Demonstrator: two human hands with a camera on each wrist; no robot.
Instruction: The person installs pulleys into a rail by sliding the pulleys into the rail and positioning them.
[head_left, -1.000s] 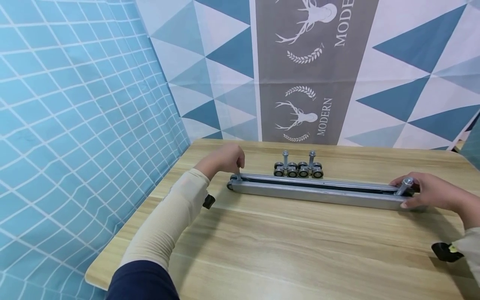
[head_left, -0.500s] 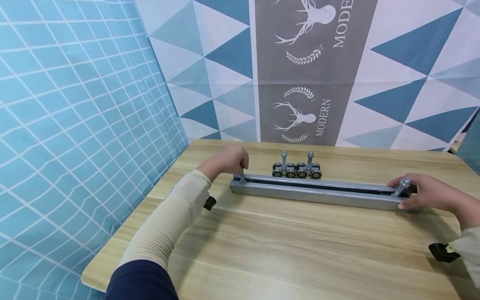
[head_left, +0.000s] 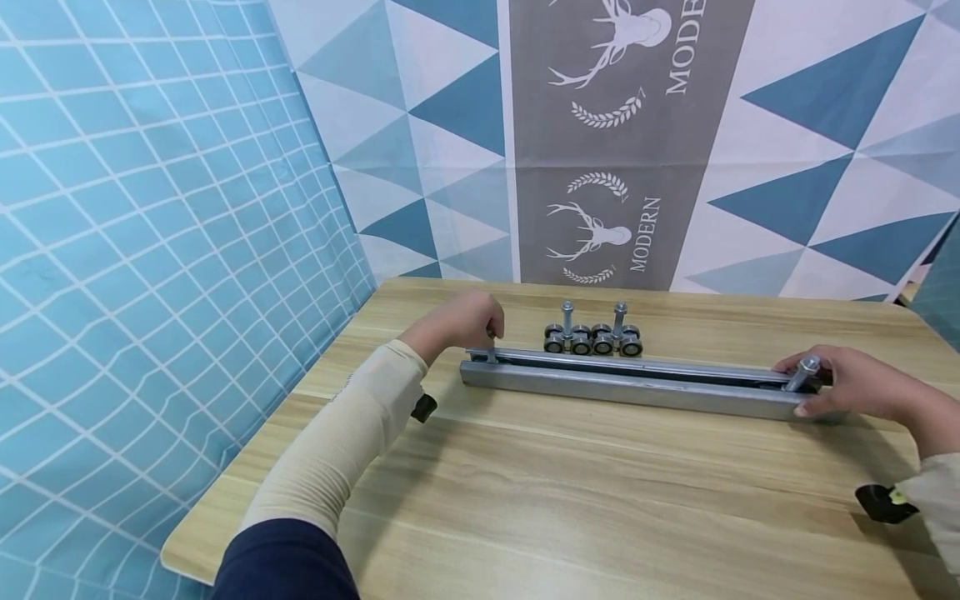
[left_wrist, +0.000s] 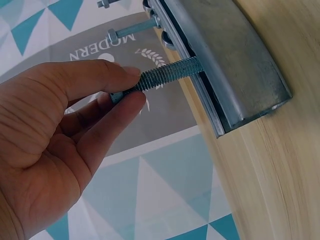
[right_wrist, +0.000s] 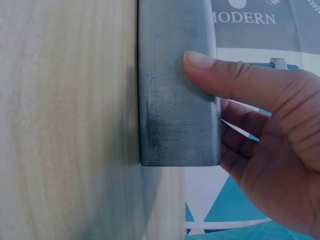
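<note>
A grey metal track [head_left: 630,386] with a slot along its top lies across the table. My left hand [head_left: 468,321] is at its left end, where thumb and fingertips pinch the threaded bolt [left_wrist: 170,72] of a roller trolley; the bolt rises from the slot and the trolley's wheels are hidden inside. At the other end my right hand [head_left: 862,383] grips the track, thumb on the near side wall [right_wrist: 170,110] and fingers behind. Beside that hand a second bolt [head_left: 805,372] with a nut stands tilted out of the slot.
Behind the track, two roller trolleys [head_left: 567,337] stand side by side on their wheels, bolts upright. The wooden table [head_left: 570,500] reaches back to a patterned cloth [head_left: 600,142]. A blue checked cloth [head_left: 150,250] hangs along the left.
The trolley's wheels, which stuck out of the track's left end, have gone inside as my left hand moved right with the bolt. My right hand has stayed gripping the other end.
</note>
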